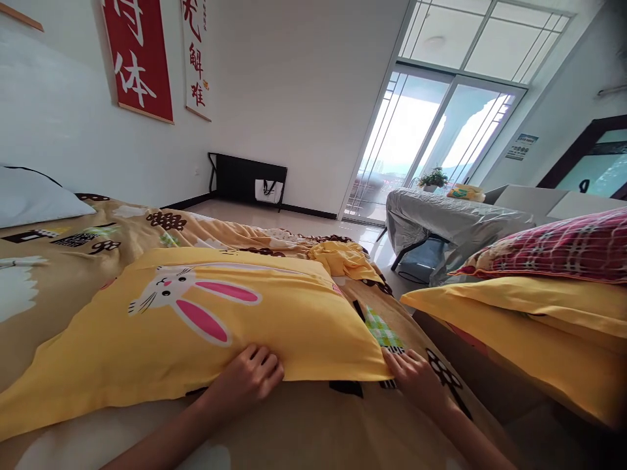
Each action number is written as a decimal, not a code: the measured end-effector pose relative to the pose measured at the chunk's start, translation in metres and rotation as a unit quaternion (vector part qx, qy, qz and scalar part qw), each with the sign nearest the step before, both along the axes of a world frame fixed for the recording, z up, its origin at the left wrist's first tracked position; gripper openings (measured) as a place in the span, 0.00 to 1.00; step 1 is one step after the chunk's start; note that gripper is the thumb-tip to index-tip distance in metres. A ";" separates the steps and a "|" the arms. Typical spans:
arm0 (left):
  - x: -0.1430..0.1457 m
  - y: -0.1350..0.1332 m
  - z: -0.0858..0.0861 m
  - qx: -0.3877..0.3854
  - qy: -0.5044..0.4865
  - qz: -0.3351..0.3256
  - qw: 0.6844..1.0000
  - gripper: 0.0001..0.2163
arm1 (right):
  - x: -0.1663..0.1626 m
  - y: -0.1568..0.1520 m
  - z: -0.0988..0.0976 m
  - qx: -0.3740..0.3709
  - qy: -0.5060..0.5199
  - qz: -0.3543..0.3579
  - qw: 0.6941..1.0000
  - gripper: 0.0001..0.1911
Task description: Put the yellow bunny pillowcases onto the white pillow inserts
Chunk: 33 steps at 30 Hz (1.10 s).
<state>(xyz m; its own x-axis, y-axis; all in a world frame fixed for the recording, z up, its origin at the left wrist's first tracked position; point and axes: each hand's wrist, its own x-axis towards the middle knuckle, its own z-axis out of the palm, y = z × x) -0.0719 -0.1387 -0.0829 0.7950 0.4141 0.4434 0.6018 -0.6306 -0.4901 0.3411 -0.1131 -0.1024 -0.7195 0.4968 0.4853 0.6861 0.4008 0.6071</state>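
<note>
The pillow [298, 313] in its yellow rabbit-print cover lies flat on the bed, directly in front of both hands and touching them. At its near edge, left of the middle, the left hand [257, 373] is curled closed on the cloth. The right hand [411, 369] has thumb and fingers closed on the near right corner; the fingertips' exact hold is partly hidden.

Judging by its plump middle and slack rim, the pillow should be light, soft and hard to damage, bending rather than holding a shape. The cover looks smooth and may slide over the filling, so the edge seam and corners seem the best places to take hold, with a good fold of cloth gathered in. Its left end tapers to a thin, loose corner, which would probably flop if lifted.

Under the pillow spreads a tan patterned bedsheet [294, 431]. Right of the pillow, across a gap, another yellow pillow [529, 320] lies beneath a red checked one [563, 248]. Just beyond its far right part sits a crumpled yellow cloth [337, 258]; beyond its left end, a white pillow [39, 192]. Well past it, to the right, stands a plastic-covered surface [441, 205] bearing a potted plant [434, 177].
</note>
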 end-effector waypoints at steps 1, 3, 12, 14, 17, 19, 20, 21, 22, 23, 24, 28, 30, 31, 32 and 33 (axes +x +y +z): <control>-0.012 -0.005 0.000 0.011 -0.010 0.014 1.000 0.07 | 0.001 0.000 0.001 -0.001 0.000 -0.009 1.000 0.18; -0.049 -0.017 -0.004 0.031 -0.029 0.062 0.997 0.11 | -0.001 -0.003 0.006 -0.006 -0.002 -0.028 1.000 0.17; -0.241 -0.071 -0.013 0.095 -0.097 0.305 0.943 0.28 | -0.071 -0.024 0.016 0.028 0.037 -0.117 0.992 0.14; -0.248 -0.073 -0.011 0.087 -0.106 0.335 0.932 0.31 | -0.082 -0.018 0.010 0.011 0.026 -0.090 0.996 0.12; -0.254 -0.067 -0.017 0.065 -0.088 0.315 0.943 0.29 | -0.083 -0.004 0.004 0.019 0.003 -0.067 0.998 0.11; -0.262 -0.059 -0.017 0.072 -0.088 0.295 0.949 0.27 | -0.077 0.003 0.007 0.036 0.000 -0.053 0.998 0.11; -0.267 -0.054 -0.013 0.084 -0.080 0.284 0.952 0.25 | -0.073 0.006 0.012 0.036 0.001 -0.051 0.998 0.11; -0.270 -0.050 -0.005 0.101 -0.064 0.274 0.954 0.23 | -0.069 0.008 0.019 0.033 0.003 -0.049 0.998 0.11; -0.272 -0.045 0.007 0.125 -0.043 0.263 0.956 0.21 | -0.066 0.009 0.027 0.027 0.006 -0.047 0.998 0.11; -0.272 -0.041 0.022 0.153 -0.033 0.265 0.952 0.19 | -0.063 0.011 0.037 0.021 0.010 -0.046 0.999 0.11; -0.271 -0.038 0.038 0.180 -0.033 0.273 0.944 0.17 | -0.060 0.012 0.048 0.018 0.018 -0.044 0.999 0.10; -0.257 -0.032 0.081 0.244 -0.138 0.318 0.906 0.14 | -0.053 0.013 0.070 0.032 0.087 -0.036 0.995 0.09; -0.260 -0.037 0.068 0.241 -0.114 0.279 0.922 0.18 | -0.052 0.011 0.062 0.028 0.113 -0.012 0.993 0.09; -0.266 -0.041 0.051 0.224 -0.092 0.260 0.935 0.22 | -0.051 0.008 0.053 0.019 0.117 0.005 0.993 0.10; -0.276 -0.046 0.030 0.192 -0.085 0.250 0.945 0.25 | -0.051 0.005 0.044 0.010 0.116 0.022 0.993 0.11; -0.289 -0.052 0.006 0.160 -0.104 0.251 0.949 0.26 | -0.050 0.002 0.035 0.003 0.109 0.037 0.993 0.12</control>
<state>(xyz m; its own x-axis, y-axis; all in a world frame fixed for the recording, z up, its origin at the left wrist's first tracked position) -0.3607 -0.1907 -0.0766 0.4138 0.5357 0.7361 0.8921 -0.0774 -0.4452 0.2913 -0.1114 -0.0670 -0.6306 0.4436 0.6368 0.7711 0.4511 0.4492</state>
